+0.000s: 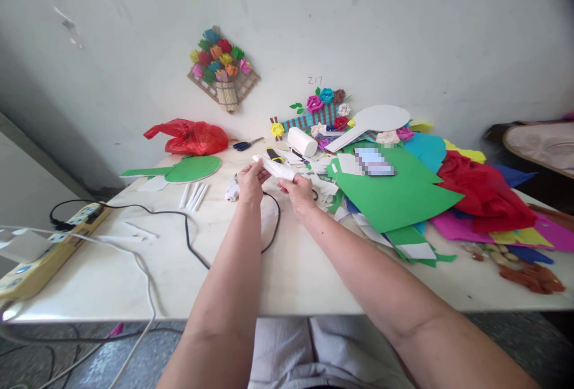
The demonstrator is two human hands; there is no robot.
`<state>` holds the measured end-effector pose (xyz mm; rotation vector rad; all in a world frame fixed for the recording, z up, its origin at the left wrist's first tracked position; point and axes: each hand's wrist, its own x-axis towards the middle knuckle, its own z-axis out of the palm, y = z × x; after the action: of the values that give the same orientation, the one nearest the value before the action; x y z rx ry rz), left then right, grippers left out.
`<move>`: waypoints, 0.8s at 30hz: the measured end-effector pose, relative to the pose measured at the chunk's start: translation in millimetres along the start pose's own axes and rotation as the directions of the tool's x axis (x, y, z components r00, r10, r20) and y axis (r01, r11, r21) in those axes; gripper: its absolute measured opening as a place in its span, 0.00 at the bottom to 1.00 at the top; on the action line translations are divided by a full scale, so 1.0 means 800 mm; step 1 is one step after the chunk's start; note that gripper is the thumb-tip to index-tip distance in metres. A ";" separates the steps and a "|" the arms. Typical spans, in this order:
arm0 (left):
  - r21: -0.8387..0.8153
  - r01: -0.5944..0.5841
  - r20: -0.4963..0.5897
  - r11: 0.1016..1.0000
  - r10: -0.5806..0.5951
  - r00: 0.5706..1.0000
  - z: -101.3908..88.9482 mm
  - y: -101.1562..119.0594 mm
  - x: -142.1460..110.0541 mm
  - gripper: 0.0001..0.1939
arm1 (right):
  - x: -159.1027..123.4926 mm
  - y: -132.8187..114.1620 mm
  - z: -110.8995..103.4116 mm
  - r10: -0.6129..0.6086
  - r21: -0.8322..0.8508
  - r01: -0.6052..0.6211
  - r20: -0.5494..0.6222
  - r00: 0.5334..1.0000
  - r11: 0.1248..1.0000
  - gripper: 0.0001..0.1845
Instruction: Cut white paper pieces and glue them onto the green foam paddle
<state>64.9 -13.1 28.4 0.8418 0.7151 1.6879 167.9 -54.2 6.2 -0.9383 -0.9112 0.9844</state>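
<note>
Both of my hands hold a white, folded strip that looks like paper (278, 169) above the table. My left hand (252, 182) pinches its left end between thumb and fingers. At the lower right end, my right hand (296, 190) grips it the same way. Just left of my left hand lies a small white object (232, 190), partly hidden, its kind unclear. Behind the strip is a yellow and black utility knife (274, 155). A white roll (302, 141) lies beyond it, and several white paper sticks (196, 196) lie to the left.
Green sheets (390, 198) with a phone (375, 162) on them lie right, beside red cloth (484, 189). Left are a green paddle-shaped cutout (192, 170), red plastic bag (192, 138), scissors (247, 144) and power strip (49, 257). A black cord (186, 227) crosses the table.
</note>
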 end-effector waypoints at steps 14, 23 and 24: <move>-0.025 0.044 0.001 0.999 -0.044 0.999 0.002 0.006 -0.002 0.11 | -0.007 -0.010 0.001 0.050 0.024 -0.050 0.012 0.999 0.998 0.07; -0.013 0.043 -0.011 0.999 -0.043 0.999 0.002 0.004 0.001 0.12 | -0.009 -0.012 0.002 0.055 0.029 -0.056 0.026 0.998 0.998 0.07; -0.015 0.043 -0.009 0.999 -0.043 0.999 0.002 0.004 0.001 0.12 | -0.009 -0.012 0.002 0.053 0.035 -0.054 0.026 0.998 0.998 0.07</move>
<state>64.2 -13.3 32.3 0.8030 0.7218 1.6580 166.6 -63.0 14.1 -0.9263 -0.8905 1.0562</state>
